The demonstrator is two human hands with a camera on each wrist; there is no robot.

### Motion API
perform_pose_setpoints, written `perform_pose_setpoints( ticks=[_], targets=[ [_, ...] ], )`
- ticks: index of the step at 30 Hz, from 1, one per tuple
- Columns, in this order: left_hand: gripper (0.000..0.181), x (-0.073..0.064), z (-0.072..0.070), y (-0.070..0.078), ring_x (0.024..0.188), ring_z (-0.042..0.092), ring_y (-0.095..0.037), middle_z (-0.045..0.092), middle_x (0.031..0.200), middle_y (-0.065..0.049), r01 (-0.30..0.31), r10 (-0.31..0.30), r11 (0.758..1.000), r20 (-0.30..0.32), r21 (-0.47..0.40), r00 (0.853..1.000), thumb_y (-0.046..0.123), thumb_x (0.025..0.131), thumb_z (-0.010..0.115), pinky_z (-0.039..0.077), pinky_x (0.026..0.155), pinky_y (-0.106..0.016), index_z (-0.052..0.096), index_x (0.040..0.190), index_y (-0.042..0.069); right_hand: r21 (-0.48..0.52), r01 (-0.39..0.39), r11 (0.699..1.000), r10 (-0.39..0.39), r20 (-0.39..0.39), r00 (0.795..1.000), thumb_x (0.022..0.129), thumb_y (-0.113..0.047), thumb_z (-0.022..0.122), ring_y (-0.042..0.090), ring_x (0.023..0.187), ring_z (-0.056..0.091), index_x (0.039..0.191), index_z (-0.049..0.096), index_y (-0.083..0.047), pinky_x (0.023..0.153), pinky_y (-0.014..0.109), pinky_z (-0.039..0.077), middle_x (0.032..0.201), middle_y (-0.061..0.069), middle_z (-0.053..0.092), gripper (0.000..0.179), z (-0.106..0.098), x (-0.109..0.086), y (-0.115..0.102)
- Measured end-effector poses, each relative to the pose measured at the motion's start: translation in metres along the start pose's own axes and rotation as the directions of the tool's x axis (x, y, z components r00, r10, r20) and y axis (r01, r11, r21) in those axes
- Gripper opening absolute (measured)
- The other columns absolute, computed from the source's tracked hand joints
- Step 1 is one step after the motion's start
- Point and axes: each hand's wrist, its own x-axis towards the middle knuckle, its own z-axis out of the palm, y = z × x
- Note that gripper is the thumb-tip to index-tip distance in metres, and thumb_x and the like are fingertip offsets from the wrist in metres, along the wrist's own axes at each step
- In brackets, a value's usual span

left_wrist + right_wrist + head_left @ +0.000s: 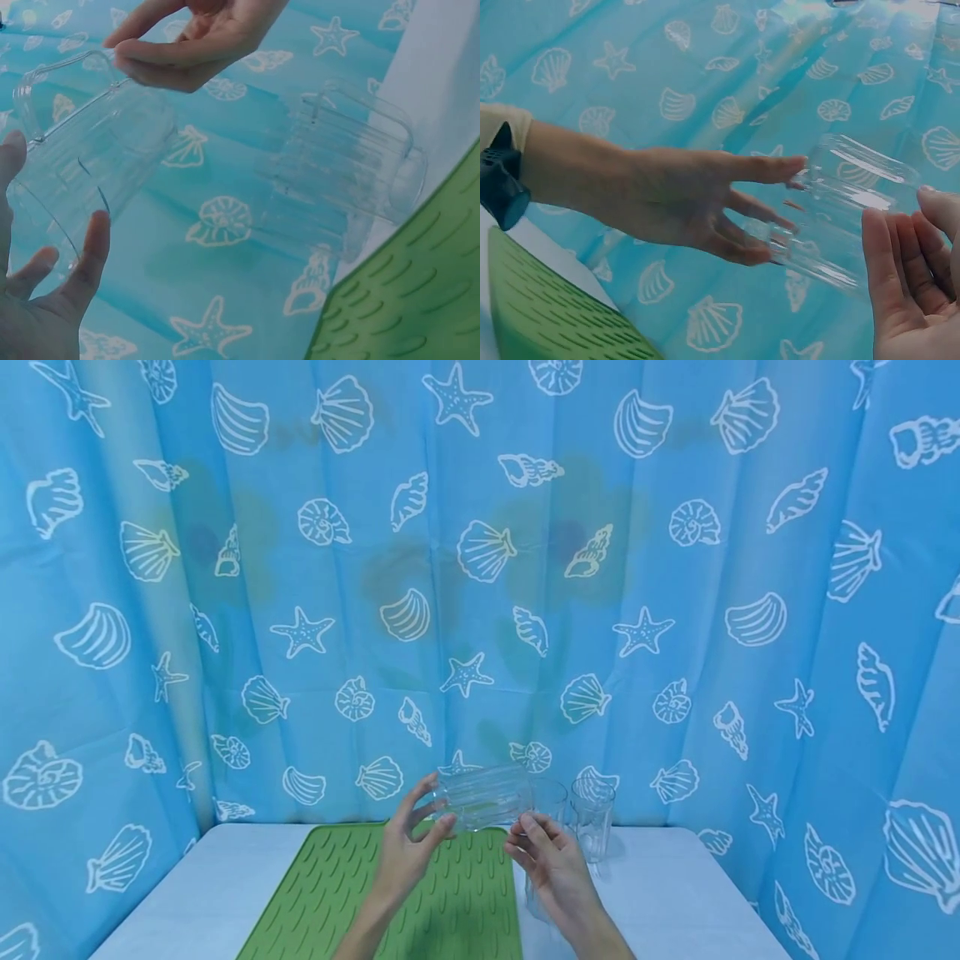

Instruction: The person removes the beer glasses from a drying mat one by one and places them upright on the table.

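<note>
A clear glass mug (483, 797) is held up on its side between both hands, over the far part of the green mat. My left hand (405, 847) grips its left end, thumb below and fingers spread round it. At the other end, the thumb and fingers of my right hand (551, 864) pinch the mug at its lower side. The left wrist view shows the mug's handle (67, 64) on the upper side, with the right fingertips right at it. In the right wrist view the glass (855, 195) spans between the two hands.
A green ridged mat (300, 910) lies on the white table (660, 893). Several more clear glass mugs stand right of the mat; one (594, 827) is at the back, others partly hidden behind my right hand. A blue shell-patterned curtain (450, 610) hangs behind and at both sides.
</note>
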Motion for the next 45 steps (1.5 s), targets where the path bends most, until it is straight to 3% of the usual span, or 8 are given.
perform_pose_setpoints(
  ticks=[5,8,11,19,27,33,40,45],
  targets=[
    [0.059,0.001,-0.004,0.001,0.125,0.057,-0.040,0.046,0.147,-0.018,-0.009,0.009,1.000,-0.009,0.022,1.000,0.012,0.094,0.066,0.063,0.075,-0.031,0.045,0.146,0.031,-0.216,0.104,0.971,-0.119,-0.054,0.991,0.094,-0.023,0.068,0.011,0.083,0.068,0.105,0.065,-0.008,0.083,0.028,0.062,0.091,-0.002,0.068,0.020,-0.005,0.000,-0.003],
    [0.058,0.001,-0.005,0.002,0.123,0.059,-0.038,0.048,0.146,-0.016,-0.007,0.008,0.999,-0.019,0.042,1.000,0.015,0.094,0.066,0.063,0.074,-0.031,0.045,0.146,0.033,-0.390,0.192,0.901,-0.224,-0.040,0.974,0.090,-0.024,0.072,0.015,0.083,0.069,0.112,0.063,0.000,0.079,0.033,0.063,0.095,0.006,0.068,0.034,-0.003,-0.002,-0.004],
    [0.057,0.002,-0.006,0.003,0.122,0.060,-0.037,0.049,0.145,-0.017,-0.006,0.008,0.999,-0.027,0.052,1.000,0.017,0.095,0.066,0.064,0.072,-0.032,0.046,0.146,0.032,-0.489,0.260,0.832,-0.303,-0.009,0.953,0.089,-0.022,0.073,0.017,0.083,0.070,0.111,0.065,-0.001,0.076,0.035,0.063,0.101,0.016,0.068,0.032,0.001,-0.003,-0.004],
    [0.055,0.002,-0.010,0.003,0.121,0.059,-0.039,0.050,0.142,-0.010,0.025,-0.022,0.997,-0.039,0.071,0.999,0.022,0.096,0.066,0.064,0.071,-0.033,0.046,0.145,0.035,-0.574,0.306,0.760,-0.356,0.027,0.934,0.089,-0.020,0.073,0.015,0.085,0.069,0.109,0.066,-0.003,0.074,0.032,0.063,0.103,0.013,0.068,0.027,0.003,-0.004,-0.006],
    [0.052,0.000,-0.012,0.005,0.114,0.059,-0.026,0.053,0.139,-0.007,0.039,-0.035,0.986,-0.029,0.161,0.999,0.026,0.094,0.067,0.058,0.085,-0.031,0.050,0.143,0.031,-0.625,0.309,0.717,-0.353,0.057,0.934,0.089,-0.024,0.073,0.015,0.088,0.068,0.110,0.067,-0.004,0.075,0.027,0.062,0.102,0.009,0.068,0.029,0.006,-0.006,-0.008],
    [0.051,0.000,-0.012,0.004,0.115,0.057,-0.022,0.053,0.140,-0.003,0.061,-0.060,0.978,-0.011,0.199,0.998,0.031,0.093,0.068,0.055,0.085,-0.032,0.051,0.141,0.036,-0.720,0.367,0.589,-0.396,0.139,0.908,0.088,-0.026,0.074,0.008,0.090,0.067,0.108,0.071,-0.014,0.084,0.023,0.058,0.101,0.003,0.072,0.023,0.010,-0.009,-0.004],
    [0.048,-0.002,-0.009,0.006,0.108,0.058,-0.019,0.052,0.140,0.004,0.039,-0.045,0.955,0.012,0.295,0.999,0.030,0.092,0.068,0.053,0.063,-0.022,0.054,0.137,0.040,-0.781,0.463,0.420,-0.376,0.315,0.872,0.090,-0.026,0.072,0.006,0.096,0.066,0.112,0.072,-0.022,0.086,0.026,0.057,0.105,-0.006,0.072,0.023,0.014,-0.013,0.005],
    [0.048,-0.002,-0.008,0.006,0.105,0.060,-0.023,0.053,0.140,0.005,0.008,-0.018,0.940,0.027,0.341,0.999,0.029,0.091,0.070,0.049,0.058,-0.020,0.056,0.136,0.036,-0.764,0.530,0.367,-0.315,0.434,0.844,0.092,-0.027,0.068,0.004,0.091,0.065,0.110,0.073,-0.025,0.079,0.026,0.059,0.101,-0.011,0.070,0.019,0.015,-0.015,0.010]
  ],
)
